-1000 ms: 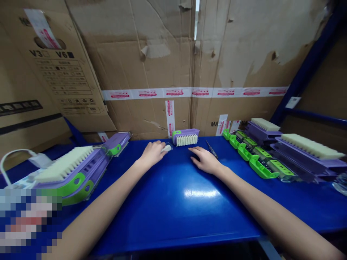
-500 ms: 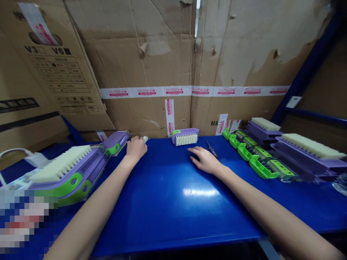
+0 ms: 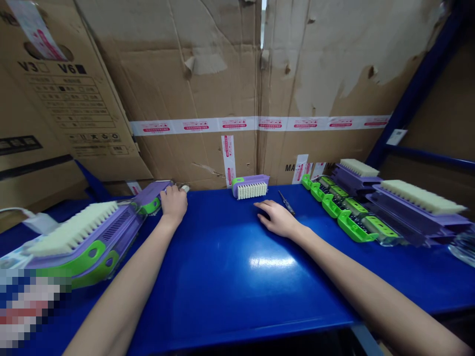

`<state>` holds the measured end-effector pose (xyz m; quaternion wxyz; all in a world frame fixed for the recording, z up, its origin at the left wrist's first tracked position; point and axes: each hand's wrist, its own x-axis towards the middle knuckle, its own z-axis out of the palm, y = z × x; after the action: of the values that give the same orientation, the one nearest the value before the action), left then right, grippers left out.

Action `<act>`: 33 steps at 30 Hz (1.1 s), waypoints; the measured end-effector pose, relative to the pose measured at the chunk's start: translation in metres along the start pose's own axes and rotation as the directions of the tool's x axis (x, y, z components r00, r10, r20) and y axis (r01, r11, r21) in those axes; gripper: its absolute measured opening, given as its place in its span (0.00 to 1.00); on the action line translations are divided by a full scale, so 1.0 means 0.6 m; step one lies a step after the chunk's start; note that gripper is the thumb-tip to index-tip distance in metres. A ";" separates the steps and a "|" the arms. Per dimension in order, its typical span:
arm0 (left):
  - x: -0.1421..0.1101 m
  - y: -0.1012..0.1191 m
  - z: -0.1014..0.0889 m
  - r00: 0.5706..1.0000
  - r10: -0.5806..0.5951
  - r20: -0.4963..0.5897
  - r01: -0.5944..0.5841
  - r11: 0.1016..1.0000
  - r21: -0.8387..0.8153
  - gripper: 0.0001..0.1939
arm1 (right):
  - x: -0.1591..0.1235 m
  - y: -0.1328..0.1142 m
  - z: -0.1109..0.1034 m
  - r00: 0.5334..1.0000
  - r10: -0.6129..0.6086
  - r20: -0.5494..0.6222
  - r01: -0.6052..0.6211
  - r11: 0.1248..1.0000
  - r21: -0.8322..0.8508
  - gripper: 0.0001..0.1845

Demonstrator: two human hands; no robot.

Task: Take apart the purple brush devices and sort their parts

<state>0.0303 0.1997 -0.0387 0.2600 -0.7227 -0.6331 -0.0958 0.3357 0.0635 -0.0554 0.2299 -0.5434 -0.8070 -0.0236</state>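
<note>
My left hand (image 3: 173,203) is closed, fingers curled, at the back left of the blue table. A small whitish piece (image 3: 185,188) shows just past its fingertips; most of it is hidden by the hand. Right beside this hand lies a purple and green brush (image 3: 152,193). My right hand (image 3: 276,217) rests on the tabletop with its fingers loosely stretched and holds nothing. Near it are a thin screwdriver (image 3: 286,202) and, farther back, another purple and green brush (image 3: 251,188) with cream bristles facing me.
Stacked purple and green brushes (image 3: 79,230) lie at the left, near a white plug (image 3: 40,221) with a cable. On the right stand purple brush parts (image 3: 423,207) and a row of bright green pieces (image 3: 352,227). Cardboard (image 3: 208,94) walls the back of the blue table (image 3: 222,287).
My left hand has moved left from beside the middle brush to the left-hand brush, carrying the small whitish piece. My right hand stays where it was. The view has shifted slightly.
</note>
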 end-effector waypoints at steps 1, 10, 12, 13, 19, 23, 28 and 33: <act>0.001 0.000 0.000 1.000 0.002 0.002 -0.002 1.000 0.007 0.21 | 0.000 0.000 0.000 1.000 0.002 -0.001 -0.002 1.000 -0.003 0.21; -0.002 0.004 -0.002 0.999 -0.036 -0.025 0.036 0.999 -0.014 0.21 | 0.000 0.001 0.000 1.000 -0.004 -0.006 0.004 1.000 -0.012 0.21; -0.003 0.016 -0.013 0.997 -0.062 -0.052 0.059 0.997 -0.049 0.24 | 0.000 0.001 0.000 1.000 -0.005 -0.007 0.005 1.000 -0.011 0.21; -0.002 0.024 -0.020 0.996 -0.071 -0.058 0.067 0.995 -0.079 0.26 | 0.000 0.001 0.000 1.000 -0.008 -0.006 0.008 1.000 -0.011 0.21; 0.010 0.101 -0.062 0.992 0.121 -0.038 -0.127 0.916 -0.380 0.30 | 0.001 0.000 -0.001 1.000 -0.004 -0.003 0.004 1.000 -0.002 0.21; 0.012 0.165 -0.079 0.969 0.234 -0.085 -0.243 0.824 -0.512 0.31 | 0.001 0.000 0.000 1.000 -0.011 -0.010 0.011 1.000 -0.002 0.21; 0.013 0.215 -0.085 0.947 0.312 -0.071 -0.297 0.777 -0.555 0.28 | -0.001 -0.001 -0.002 1.000 -0.014 -0.016 0.014 1.000 -0.006 0.21; 0.012 0.208 -0.065 0.933 0.333 -0.140 -0.344 0.704 -0.621 0.31 | 0.000 -0.001 -0.006 0.993 -0.013 -0.116 0.007 0.998 -0.058 0.20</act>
<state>0.1597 0.1787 -0.0340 0.0184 -0.8703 -0.4173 -0.2610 0.3366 0.0623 -0.0520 0.2606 -0.5435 -0.7940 -0.0796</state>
